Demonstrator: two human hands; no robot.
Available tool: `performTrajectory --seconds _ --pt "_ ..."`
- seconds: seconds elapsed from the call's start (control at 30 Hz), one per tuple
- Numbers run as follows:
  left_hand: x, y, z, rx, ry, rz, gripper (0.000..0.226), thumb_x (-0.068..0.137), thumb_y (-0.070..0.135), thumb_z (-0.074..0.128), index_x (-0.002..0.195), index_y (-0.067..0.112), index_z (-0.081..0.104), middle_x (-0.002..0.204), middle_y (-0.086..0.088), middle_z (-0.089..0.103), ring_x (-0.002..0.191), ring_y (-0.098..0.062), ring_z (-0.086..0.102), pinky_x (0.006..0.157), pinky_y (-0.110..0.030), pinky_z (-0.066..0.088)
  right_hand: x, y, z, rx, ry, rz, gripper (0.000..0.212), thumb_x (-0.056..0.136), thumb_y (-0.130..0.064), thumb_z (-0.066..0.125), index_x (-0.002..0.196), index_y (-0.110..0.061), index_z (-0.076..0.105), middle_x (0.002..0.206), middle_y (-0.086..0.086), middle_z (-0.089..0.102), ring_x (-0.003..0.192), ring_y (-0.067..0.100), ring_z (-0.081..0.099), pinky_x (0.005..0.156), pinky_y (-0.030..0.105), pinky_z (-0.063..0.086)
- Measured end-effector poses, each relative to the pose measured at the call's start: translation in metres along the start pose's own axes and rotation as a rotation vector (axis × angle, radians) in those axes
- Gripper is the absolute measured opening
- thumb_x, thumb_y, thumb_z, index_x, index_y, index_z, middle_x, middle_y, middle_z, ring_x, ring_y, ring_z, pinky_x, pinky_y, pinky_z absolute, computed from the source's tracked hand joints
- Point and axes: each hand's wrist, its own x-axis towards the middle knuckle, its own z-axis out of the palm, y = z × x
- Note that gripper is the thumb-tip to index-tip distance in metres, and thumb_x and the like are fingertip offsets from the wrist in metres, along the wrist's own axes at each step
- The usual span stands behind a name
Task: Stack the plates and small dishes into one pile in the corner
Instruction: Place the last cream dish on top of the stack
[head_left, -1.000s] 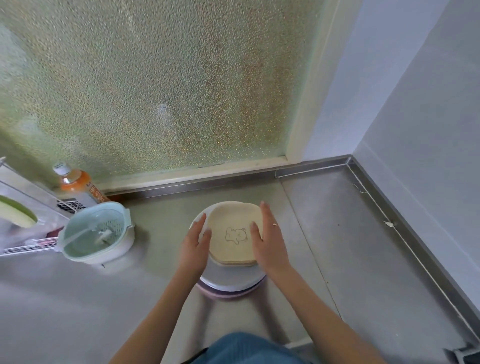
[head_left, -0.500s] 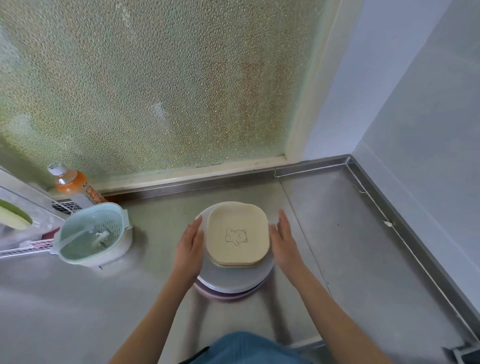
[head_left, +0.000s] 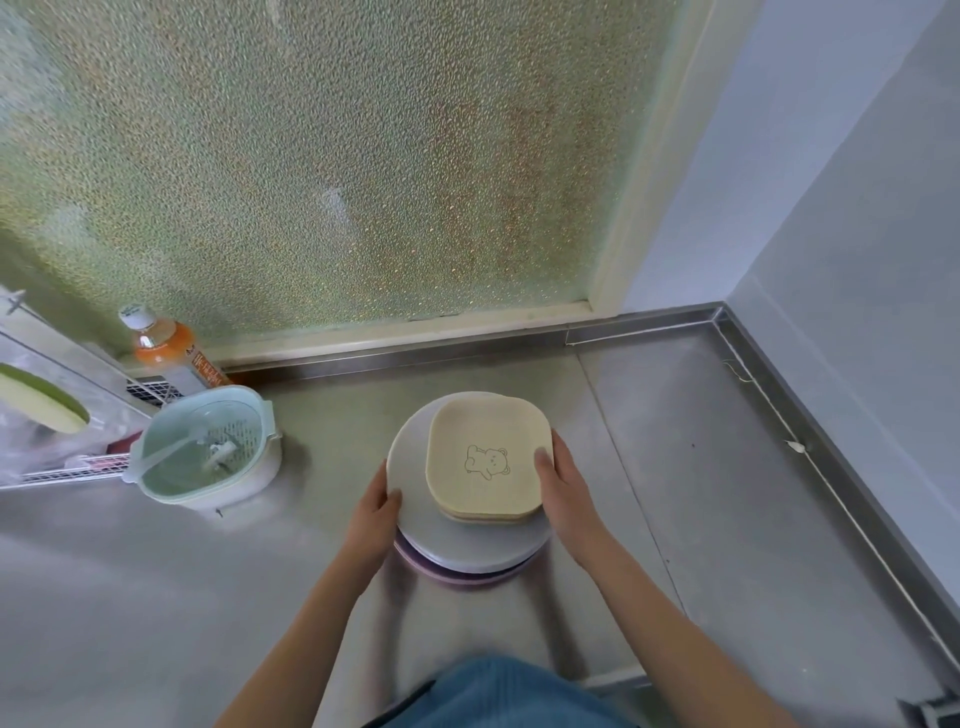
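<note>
Your left hand (head_left: 375, 512) and right hand (head_left: 563, 493) grasp opposite sides of the pile (head_left: 467, 540), square dishes (head_left: 488, 462) on top, mid-table (head_left: 727, 519), apparently to carry it whole to the far-right corner (head_left: 719, 312).

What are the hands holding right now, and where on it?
The plate pile: left hand grips the grey round plate at its left rim; right hand presses the right edge of the beige bear dish.

Head-worn view, facing down, close over counter (head_left: 675, 467)
</note>
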Motion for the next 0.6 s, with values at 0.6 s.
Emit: performTrajectory --seconds 0.6 --pt "0.006 0.048 0.020 -0.128 0.006 0.104 0.057 0.097 0.005 0.036 0.149 0.023 0.021 0.145 0.007 0.033 0.135 -0.007 0.028 0.104 -0.021 0.022 0.003 -0.017 0.014 -0.090 0.250 0.021 0.057 0.089 -0.030 0.045 0.142 -0.030 0.024 0.141 0.001 0.040 0.122 0.023 0.046 0.102 0.051 0.038"
